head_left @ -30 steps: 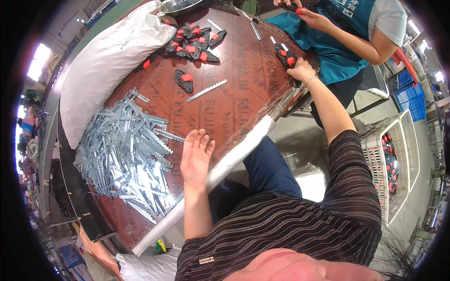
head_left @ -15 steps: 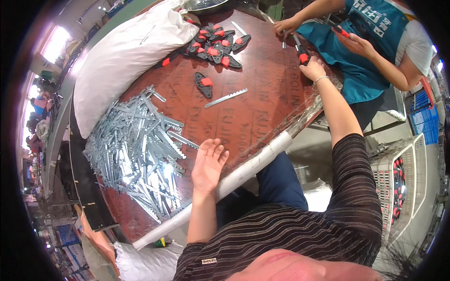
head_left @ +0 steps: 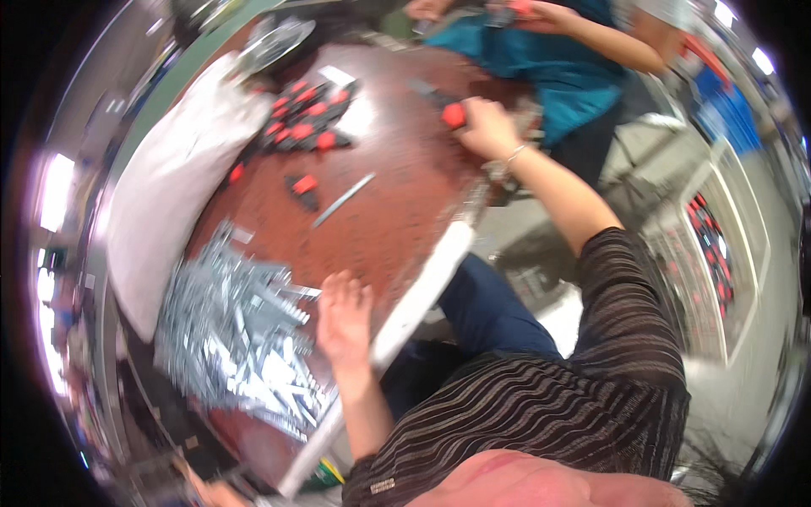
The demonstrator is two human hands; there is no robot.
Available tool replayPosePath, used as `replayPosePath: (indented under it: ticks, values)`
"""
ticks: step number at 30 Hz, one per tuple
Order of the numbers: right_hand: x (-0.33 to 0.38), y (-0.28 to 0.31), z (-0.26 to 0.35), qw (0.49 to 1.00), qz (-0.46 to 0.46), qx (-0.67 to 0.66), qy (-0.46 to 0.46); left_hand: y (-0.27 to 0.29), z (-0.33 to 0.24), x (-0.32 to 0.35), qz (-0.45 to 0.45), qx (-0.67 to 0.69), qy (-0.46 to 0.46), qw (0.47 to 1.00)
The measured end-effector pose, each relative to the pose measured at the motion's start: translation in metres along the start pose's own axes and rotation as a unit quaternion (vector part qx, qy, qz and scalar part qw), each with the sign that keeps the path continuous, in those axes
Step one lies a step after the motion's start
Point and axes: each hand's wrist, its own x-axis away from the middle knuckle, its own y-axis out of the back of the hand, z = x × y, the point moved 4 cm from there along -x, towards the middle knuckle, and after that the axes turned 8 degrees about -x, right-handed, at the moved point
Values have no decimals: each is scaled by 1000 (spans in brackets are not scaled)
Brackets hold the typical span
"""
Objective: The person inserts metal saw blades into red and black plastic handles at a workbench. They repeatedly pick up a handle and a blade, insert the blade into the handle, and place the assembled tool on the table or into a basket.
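My right hand [head_left: 490,128] is closed on a black-and-red plastic handle [head_left: 454,115] near the table's right edge. A grey metal strip [head_left: 427,88] juts from the handle's far end, blurred. Palm up, with fingers stretched out and nothing in them, my left hand [head_left: 345,317] is over the near table edge. Beside it lies a large heap of toothed metal strips [head_left: 241,325]. A single strip [head_left: 343,200] and a lone black-and-red handle [head_left: 302,191] rest mid-table. Farther back sits a pile of black-and-red handles [head_left: 308,118].
A full white sack [head_left: 182,177] lies along the table's left side, with a metal bowl [head_left: 283,42] behind it. Across the right corner, a co-worker in a teal apron [head_left: 541,76] holds a red-and-black piece. At right stands a white crate [head_left: 710,262] of similar pieces.
The whole view has turned and blurred, shifting the table contents left and lower. My right hand still grips the handle, and my left hand stays beside the strip heap.
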Motion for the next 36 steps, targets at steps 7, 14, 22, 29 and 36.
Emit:
replayPosePath:
  ticks: [7, 14, 22, 29, 36]
  values:
    - [160, 89, -33, 996, -49, -61, 46, 7, -7, 5, 89, -22, -7, 996]
    - [288, 214, -162, 958, -215, 113, -150, 3, -12, 6, 102, -82, -3, 991]
    - [388, 368, -323, 759, -297, 503, -290, -88, 20, -8, 182, -140, 23, 973]
    - [282, 228, -234, 912, -305, 274, 38, -187, 192, 19, 307, -257, 366, 840]
    - [139, 163, 4, 879, -221, 138, 398, -300, 252, 95, 366, -228, 344, 834]
